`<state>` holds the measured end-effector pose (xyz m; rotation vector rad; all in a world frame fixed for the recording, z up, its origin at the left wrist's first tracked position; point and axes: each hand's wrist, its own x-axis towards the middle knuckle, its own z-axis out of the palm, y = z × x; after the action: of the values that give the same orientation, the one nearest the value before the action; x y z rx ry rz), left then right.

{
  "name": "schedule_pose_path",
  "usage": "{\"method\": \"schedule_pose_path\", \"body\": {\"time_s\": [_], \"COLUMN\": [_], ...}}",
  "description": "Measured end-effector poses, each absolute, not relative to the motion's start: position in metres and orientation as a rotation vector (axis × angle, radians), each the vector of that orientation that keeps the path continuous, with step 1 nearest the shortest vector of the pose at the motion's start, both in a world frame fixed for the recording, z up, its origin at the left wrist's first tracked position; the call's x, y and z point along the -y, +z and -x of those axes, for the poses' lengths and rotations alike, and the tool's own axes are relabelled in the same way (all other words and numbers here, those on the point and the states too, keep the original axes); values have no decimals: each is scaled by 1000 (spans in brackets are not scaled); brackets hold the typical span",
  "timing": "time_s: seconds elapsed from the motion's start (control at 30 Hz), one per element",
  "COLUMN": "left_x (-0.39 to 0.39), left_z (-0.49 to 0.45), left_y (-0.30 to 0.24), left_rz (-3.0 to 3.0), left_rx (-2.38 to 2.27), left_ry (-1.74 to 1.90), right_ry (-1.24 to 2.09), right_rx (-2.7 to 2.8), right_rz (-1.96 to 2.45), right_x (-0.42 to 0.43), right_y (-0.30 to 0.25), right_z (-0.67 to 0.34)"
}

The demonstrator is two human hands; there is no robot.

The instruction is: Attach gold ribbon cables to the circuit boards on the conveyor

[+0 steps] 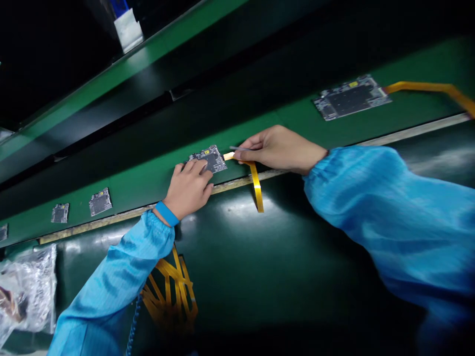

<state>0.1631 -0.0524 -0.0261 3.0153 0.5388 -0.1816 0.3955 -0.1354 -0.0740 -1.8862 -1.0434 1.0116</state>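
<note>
My left hand (191, 187), with a blue band at the wrist, has its fingers bent over the left and near part of a circuit board (216, 160), holding it against the green surface. A yellow-orange flat ribbon cable (257, 185) reaches the board's right edge, and its other end hangs over the ledge. Beside that edge, my right hand (272, 147) is closed in a pinch on a thin grey stick-like tool (239, 148) and the cable's near end. The fingers partly hide the tool, so I cannot make out its exact kind.
Another board (356, 99) with a ribbon cable (423, 86) lies farther right. Smaller-looking boards (100, 201) sit to the left. Several loose ribbon cables (172, 282) lie below my left forearm, near a coiled blue cord (134, 321). A clear plastic bag (35, 287) is at lower left.
</note>
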Motion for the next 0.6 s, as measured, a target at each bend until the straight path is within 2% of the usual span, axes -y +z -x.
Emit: {"method": "schedule_pose_path", "body": {"time_s": [0.6], "left_x": [52], "left_z": [-162], "left_y": [-34], "left_rz": [-3011], "left_rx": [-501], "left_ry": [-148], "right_ry": [1122], "right_rx": [1080], "right_rz": [1932], "right_x": [133], "right_y": [-68], "right_z": [-403]}}
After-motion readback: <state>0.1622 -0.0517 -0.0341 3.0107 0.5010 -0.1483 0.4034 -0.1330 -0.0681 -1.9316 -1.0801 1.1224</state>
